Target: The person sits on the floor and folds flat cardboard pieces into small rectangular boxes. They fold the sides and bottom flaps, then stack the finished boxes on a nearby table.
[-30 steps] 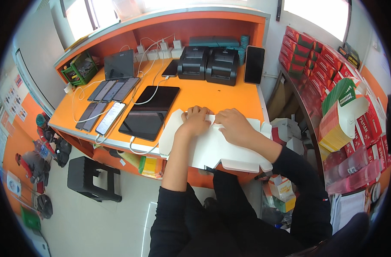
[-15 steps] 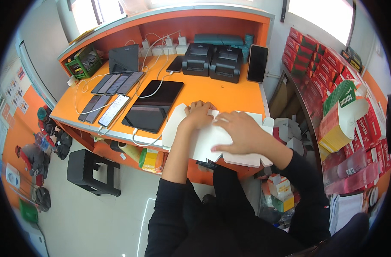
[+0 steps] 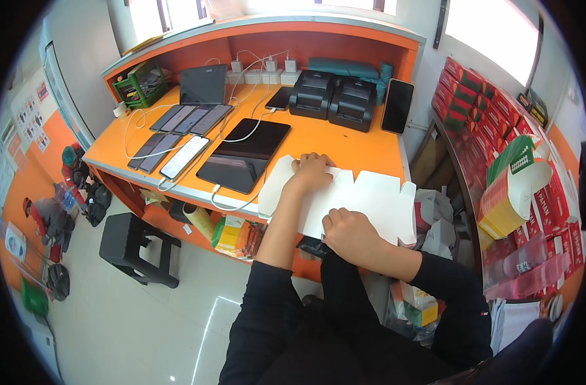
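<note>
Both of the person's hands were on a flat piece of white card [image 3: 379, 199]. The left hand [image 3: 313, 172] was near the far edge of the card, with its fingers bent and its back facing up. The right hand [image 3: 351, 232] was curled up at the near edge, closer to the body. The two hands were apart from each other. It was hard to tell if they pinched the card or just pressed on it. The card lay under the left hand and spread out to the right, with cut flaps at its right end.

Under the card was a big orange desk [image 3: 344, 147]. Well off to the right of the hands was a tall pile of red boxes [image 3: 492, 115]. Down on the floor, to the left of the hands, stood a black stool [image 3: 121, 240]. Past the hands, at the back, two black printers [image 3: 352, 106] sat side by side. Near the left hand, on its left, lay a black tablet [image 3: 254, 144]. Farther left lay a phone [image 3: 184, 158] with a bright screen.
</note>
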Available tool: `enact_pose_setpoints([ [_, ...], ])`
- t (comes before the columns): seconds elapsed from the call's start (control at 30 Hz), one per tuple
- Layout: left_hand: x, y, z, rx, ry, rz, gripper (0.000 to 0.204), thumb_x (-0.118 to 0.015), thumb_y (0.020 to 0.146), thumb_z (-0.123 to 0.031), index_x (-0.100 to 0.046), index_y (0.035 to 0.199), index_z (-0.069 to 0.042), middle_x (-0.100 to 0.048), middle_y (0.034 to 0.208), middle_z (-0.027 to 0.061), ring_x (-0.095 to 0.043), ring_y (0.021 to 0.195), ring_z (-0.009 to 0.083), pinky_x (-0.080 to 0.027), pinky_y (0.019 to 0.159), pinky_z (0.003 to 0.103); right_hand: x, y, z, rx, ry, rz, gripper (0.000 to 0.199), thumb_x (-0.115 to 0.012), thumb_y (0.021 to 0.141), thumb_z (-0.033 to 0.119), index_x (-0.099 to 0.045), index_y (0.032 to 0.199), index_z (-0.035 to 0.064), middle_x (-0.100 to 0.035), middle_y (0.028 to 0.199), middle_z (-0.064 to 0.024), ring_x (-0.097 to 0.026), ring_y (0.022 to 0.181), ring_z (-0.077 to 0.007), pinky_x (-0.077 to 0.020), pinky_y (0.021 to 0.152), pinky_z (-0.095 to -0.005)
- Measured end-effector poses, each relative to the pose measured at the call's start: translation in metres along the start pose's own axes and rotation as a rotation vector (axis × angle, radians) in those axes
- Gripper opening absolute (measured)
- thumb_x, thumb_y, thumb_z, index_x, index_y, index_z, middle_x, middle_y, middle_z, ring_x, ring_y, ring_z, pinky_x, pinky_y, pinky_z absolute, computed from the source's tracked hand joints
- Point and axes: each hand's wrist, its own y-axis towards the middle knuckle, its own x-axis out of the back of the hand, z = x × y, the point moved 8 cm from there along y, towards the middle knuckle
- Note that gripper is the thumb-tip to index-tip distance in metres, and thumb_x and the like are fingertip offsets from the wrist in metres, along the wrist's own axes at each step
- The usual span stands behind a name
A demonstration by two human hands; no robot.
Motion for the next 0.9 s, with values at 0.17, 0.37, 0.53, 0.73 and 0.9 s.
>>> enact_pose_setpoints([
  [0.17,-0.001,0.001,-0.002,-0.017,-0.001,-0.035,0.042,-0.061,0.077,-0.022,-0.060,0.119,-0.017,-0.049,0.130,0.0129,-0.031,0.131,0.0340,-0.012,0.110,0.054,0.015,-0.002,-0.012,-0.072,0.173,-0.039,0.013,-0.067,0.071,0.012,-0.063,0.074,0.0000,-0.060,0.071,-0.0127,-0.064,0.069,-0.0262,-0.0531,0.062,-0.0345],
  [0.37,-0.003,0.003,0.000,-0.006,0.022,-0.033,0.043,-0.059,0.078,-0.022,-0.058,0.121,-0.016,-0.048,0.130,0.0141,-0.030,0.131,0.0350,-0.011,0.110,0.056,0.010,0.016,-0.052,-0.236,0.564,0.185,0.024,-0.072,0.075,0.014,-0.067,0.093,-0.0013,-0.067,0.069,-0.0130,-0.067,0.064,-0.0248,-0.0520,0.066,-0.0314],
  [0.53,0.001,0.002,-0.001,0.030,0.061,-0.012,0.044,-0.061,0.079,-0.023,-0.057,0.122,-0.017,-0.049,0.131,0.0138,-0.032,0.132,0.0340,-0.014,0.110,0.055,-0.024,0.023,-0.092,-0.457,0.750,0.467,0.052,-0.081,0.068,0.030,-0.061,0.104,-0.0021,-0.068,0.078,-0.0135,-0.066,0.075,-0.0245,-0.0503,0.071,-0.0309],
  [0.73,0.000,0.002,-0.005,0.029,0.070,-0.014,0.044,-0.062,0.080,-0.025,-0.057,0.123,-0.016,-0.050,0.131,0.0135,-0.033,0.131,0.0333,-0.017,0.109,0.053,-0.057,0.014,-0.126,-0.587,0.697,0.589,0.075,-0.088,0.055,0.041,-0.054,0.108,-0.0003,-0.063,0.096,-0.0156,-0.063,0.090,-0.0266,-0.0492,0.079,-0.0331],
  [0.9,0.005,0.002,0.000,0.019,0.061,-0.031,0.045,-0.064,0.080,-0.025,-0.056,0.124,-0.015,-0.052,0.129,0.0138,-0.035,0.130,0.0338,-0.018,0.108,0.054,-0.022,0.019,-0.084,-0.376,0.692,0.368,0.053,-0.080,0.065,0.027,-0.056,0.107,0.0056,-0.063,0.098,-0.0121,-0.062,0.094,-0.0286,-0.0488,0.080,-0.0371],
])
